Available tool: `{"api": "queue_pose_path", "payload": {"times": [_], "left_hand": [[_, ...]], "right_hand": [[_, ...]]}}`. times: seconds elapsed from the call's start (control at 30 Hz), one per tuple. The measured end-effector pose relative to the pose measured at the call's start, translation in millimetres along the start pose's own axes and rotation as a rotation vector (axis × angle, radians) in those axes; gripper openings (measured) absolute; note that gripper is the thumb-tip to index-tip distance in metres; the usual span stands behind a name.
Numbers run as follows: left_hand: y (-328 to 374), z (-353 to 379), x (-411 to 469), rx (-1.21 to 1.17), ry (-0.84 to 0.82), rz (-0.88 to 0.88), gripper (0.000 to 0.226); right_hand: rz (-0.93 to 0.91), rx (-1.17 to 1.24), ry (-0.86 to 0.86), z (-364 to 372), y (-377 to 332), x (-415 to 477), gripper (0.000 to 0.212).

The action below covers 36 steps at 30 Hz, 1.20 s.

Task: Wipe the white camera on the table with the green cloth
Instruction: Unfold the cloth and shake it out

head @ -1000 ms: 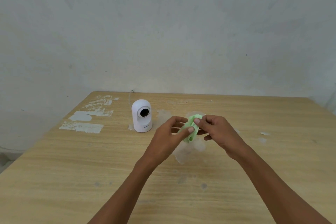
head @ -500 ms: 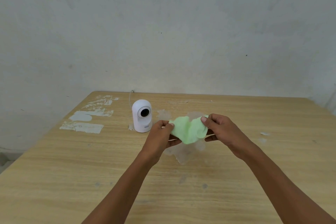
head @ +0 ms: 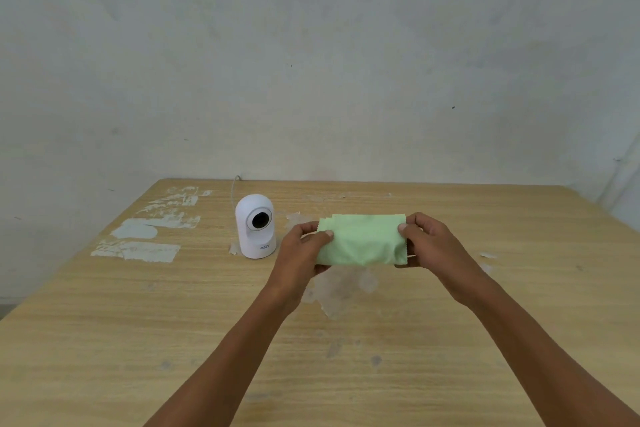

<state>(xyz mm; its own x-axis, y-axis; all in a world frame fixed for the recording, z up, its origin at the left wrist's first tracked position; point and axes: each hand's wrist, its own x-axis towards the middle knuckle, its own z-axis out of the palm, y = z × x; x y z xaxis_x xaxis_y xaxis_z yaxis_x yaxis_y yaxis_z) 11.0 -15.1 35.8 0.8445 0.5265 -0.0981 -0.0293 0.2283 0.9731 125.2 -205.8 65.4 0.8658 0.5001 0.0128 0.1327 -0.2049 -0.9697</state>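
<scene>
A small white camera [head: 255, 226] with a rounded top and one dark round lens stands upright on a wooden table [head: 104, 340], toward the far edge and nearer the far left corner. A thin white cable [head: 234, 185] rises behind it. A pale green cloth [head: 362, 240] with zigzag-cut edges is held in the air above the table's middle, just right of the camera and not touching it. The left hand [head: 300, 253] pinches the cloth's left edge; the right hand [head: 429, 243] pinches its right edge. Half a second ago the cloth was crumpled between the hands; now it is stretched flat, the hands farther apart.
</scene>
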Motion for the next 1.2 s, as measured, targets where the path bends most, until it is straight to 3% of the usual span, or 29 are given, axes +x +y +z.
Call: {"api": "queue_pose_path", "payload": {"times": [0.13, 0.23, 0.37, 0.57, 0.67, 0.77, 0.83, 0.9, 0.97, 1.03, 1.13, 1.2], "left_hand": [[4.4, 3.1, 0.8, -0.107, -0.201, -0.189, 0.039], [2.6, 4.0, 2.8, -0.006, -0.121, -0.139, 0.045], [1.6, 0.4, 8.3, -0.048, -0.067, -0.128, 0.045], [2.8, 1.8, 15.6, -0.040, -0.038, -0.088, 0.035], [4.9, 5.6, 14.7, 0.172, -0.010, 0.066, 0.025], [16.4, 10.6, 13.0, 0.545, 0.021, 0.367, 0.019], [28.7, 15.4, 13.4, 0.720, -0.087, 0.498, 0.021], [42.5, 20.4, 15.3, 0.877, -0.275, 0.551, 0.025], [54.7, 23.6, 16.8, 0.981, -0.409, 0.565, 0.028], [65.1, 24.0, 19.6, 0.995, -0.442, 0.577, 0.029], [71.8, 19.6, 24.5, 0.898, -0.305, 0.576, 0.028], [65.4, 14.4, 25.6, 0.726, -0.182, 0.444, 0.024]], "right_hand": [[0.070, 0.104, -0.058, 1.9, 4.1, 0.7, 0.032], [0.022, 0.036, -0.102, 5.1, 5.0, -1.1, 0.027], [-0.050, 0.007, 0.010, -1.2, 9.5, 2.1, 0.017], [-0.092, -0.043, 0.105, -5.1, 9.1, 4.9, 0.027], [-0.078, -0.135, 0.123, -8.9, 12.1, 8.7, 0.035], [-0.039, -0.340, 0.121, -8.3, 11.4, 7.8, 0.044], [-0.085, -0.455, 0.052, -2.8, 3.2, 6.5, 0.073], [-0.173, -0.442, -0.112, 3.9, -11.2, 6.2, 0.081], [-0.173, -0.334, -0.293, 8.8, -20.7, 10.8, 0.059], [-0.125, -0.164, -0.389, 10.8, -25.5, 12.7, 0.036], [-0.079, -0.009, -0.389, 10.7, -23.5, 14.9, 0.027], [-0.047, 0.067, -0.358, 10.6, -21.8, 15.2, 0.026]]}}
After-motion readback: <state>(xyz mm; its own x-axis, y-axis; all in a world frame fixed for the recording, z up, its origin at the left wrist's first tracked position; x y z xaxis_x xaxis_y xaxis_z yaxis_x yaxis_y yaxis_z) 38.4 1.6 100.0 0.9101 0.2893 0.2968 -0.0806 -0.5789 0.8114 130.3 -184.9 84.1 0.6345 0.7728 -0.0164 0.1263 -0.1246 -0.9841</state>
